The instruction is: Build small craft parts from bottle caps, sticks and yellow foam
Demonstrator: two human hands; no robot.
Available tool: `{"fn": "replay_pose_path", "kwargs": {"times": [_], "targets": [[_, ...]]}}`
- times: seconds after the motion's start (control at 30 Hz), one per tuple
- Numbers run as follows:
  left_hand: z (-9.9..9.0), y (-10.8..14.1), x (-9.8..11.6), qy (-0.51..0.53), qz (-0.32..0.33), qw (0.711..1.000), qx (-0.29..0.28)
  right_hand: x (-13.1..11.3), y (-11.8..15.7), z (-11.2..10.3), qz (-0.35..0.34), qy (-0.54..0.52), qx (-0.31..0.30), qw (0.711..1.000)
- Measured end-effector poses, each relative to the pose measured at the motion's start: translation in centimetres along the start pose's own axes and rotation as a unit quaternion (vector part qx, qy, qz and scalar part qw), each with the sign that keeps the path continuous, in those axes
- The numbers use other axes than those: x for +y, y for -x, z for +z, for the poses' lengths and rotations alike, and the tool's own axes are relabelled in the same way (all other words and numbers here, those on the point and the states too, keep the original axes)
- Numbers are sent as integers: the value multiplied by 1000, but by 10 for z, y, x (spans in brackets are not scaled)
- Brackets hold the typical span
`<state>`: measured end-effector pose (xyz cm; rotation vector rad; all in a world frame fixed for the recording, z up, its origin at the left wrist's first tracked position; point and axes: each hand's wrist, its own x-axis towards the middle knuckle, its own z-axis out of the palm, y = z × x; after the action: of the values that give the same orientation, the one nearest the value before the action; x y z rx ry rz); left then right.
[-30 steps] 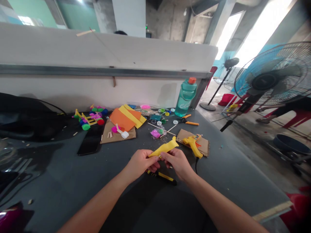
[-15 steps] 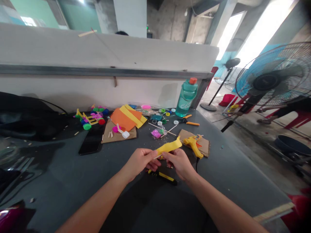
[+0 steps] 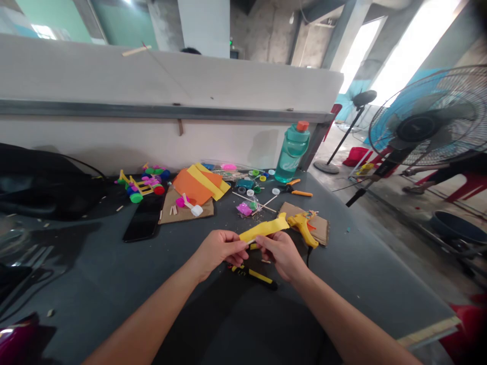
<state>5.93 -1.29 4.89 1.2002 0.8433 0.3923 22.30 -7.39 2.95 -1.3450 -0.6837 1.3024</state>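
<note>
A strip of yellow paper (image 3: pixel 264 229) is stretched between my two hands above the table. My left hand (image 3: pixel 224 249) pinches its left end, thumb on top. My right hand (image 3: pixel 279 252) grips its lower edge, where a thin pale stick seems to lie along the strip; the fingers partly hide it. The strip's far right end curls up loose. Beneath my hands lies a black and yellow tool (image 3: pixel 261 277), partly covered by them. Right of my right hand a yellow glue gun (image 3: pixel 304 226) rests on a piece of cardboard (image 3: pixel 322 230).
Orange paper sheets (image 3: pixel 192 186) lie on cardboard beside a black phone (image 3: pixel 141 223). Farther left are small colourful wheeled models (image 3: pixel 142 186). Bottle caps, sticks and orange-handled pliers (image 3: pixel 300 192) lie near a teal bottle (image 3: pixel 292 154). A large fan (image 3: pixel 418 126) stands at right.
The yellow strip has shifted slightly right and its loose end now lies a little flatter. My left fingers have moved slightly along it.
</note>
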Motion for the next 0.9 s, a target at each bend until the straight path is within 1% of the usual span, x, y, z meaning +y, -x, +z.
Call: {"fn": "replay_pose_path", "kwargs": {"times": [0.27, 0.4, 0.47, 0.53, 0.6, 0.67, 0.73, 0.77, 0.83, 0.9], "targets": [[-2, -3, -3, 5, -7, 1000, 11, 0, 0, 0, -8, -12, -13, 1000], [-3, -3, -3, -35, 3, 999, 11, 1, -1, 0, -15, -4, -17, 1000], [-2, -2, -3, -74, 25, 997, 11, 3, -2, 0, -16, 3, -15, 1000], [1, -1, -3, -107, 62, 992, 16, 4, -2, -1, -18, 16, -8, 1000], [5, 1, -3, -131, 96, 986, 35, 5, -2, -1, -22, 33, -3, 999], [9, 1, -4, -154, 110, 980, 67, 6, -2, 0, -27, 47, -6, 999], [11, 1, -5, -169, 103, 976, 91, 8, -2, 1, -35, 58, -13, 998], [12, 1, -6, -170, 94, 976, 94, 8, -2, 1, -39, 62, -17, 997], [11, -1, -8, -156, 66, 982, 87, 9, -4, 2, -46, 75, -21, 996], [8, -3, -8, -126, 44, 988, 79, 8, -4, 0, -49, 113, -14, 992]]}}
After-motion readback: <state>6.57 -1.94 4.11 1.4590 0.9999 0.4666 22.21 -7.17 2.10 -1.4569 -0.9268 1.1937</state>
